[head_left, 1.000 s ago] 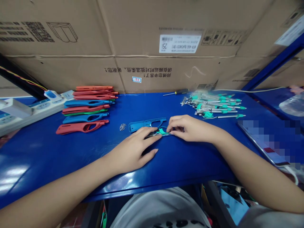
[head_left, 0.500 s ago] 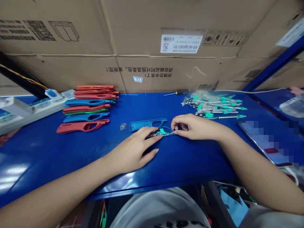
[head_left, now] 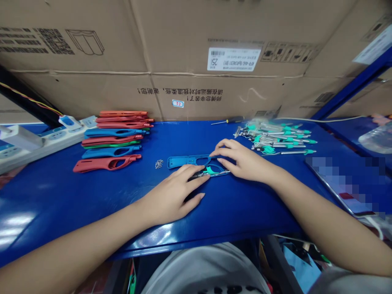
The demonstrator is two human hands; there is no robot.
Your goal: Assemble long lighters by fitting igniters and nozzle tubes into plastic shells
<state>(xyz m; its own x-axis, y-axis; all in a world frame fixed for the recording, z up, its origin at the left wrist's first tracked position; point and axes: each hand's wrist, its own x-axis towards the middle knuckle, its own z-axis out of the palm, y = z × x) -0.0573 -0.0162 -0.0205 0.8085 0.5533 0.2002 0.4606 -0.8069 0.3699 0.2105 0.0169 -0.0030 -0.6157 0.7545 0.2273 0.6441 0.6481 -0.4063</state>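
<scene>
My left hand (head_left: 176, 192) holds down a blue lighter half-shell (head_left: 221, 168) with two fingers over its near part, thumb stretched out apart. Inside that half lie a green trigger (head_left: 211, 170) and a thin metal tube (head_left: 222, 174); the handle end is mostly hidden under the hand. Just behind it lies a second blue half-shell (head_left: 179, 161), its hollow inner side up. My right hand (head_left: 240, 159) is open, fingers apart, its fingertips at the right tip of this second shell and its thumb above the metal tube.
Several red, blue and orange lighter shells (head_left: 107, 163) lie in a row at left, by a power strip (head_left: 58, 134). Small screws (head_left: 159, 164) sit in a pile. A screwdriver (head_left: 226, 121) and lighter inner parts (head_left: 281, 139) lie behind; a phone (head_left: 343, 188) is at right.
My right hand has moved left and slightly back, from the metal tube to the tip of the second shell, and its fingers have spread. My left hand has stayed in place.
</scene>
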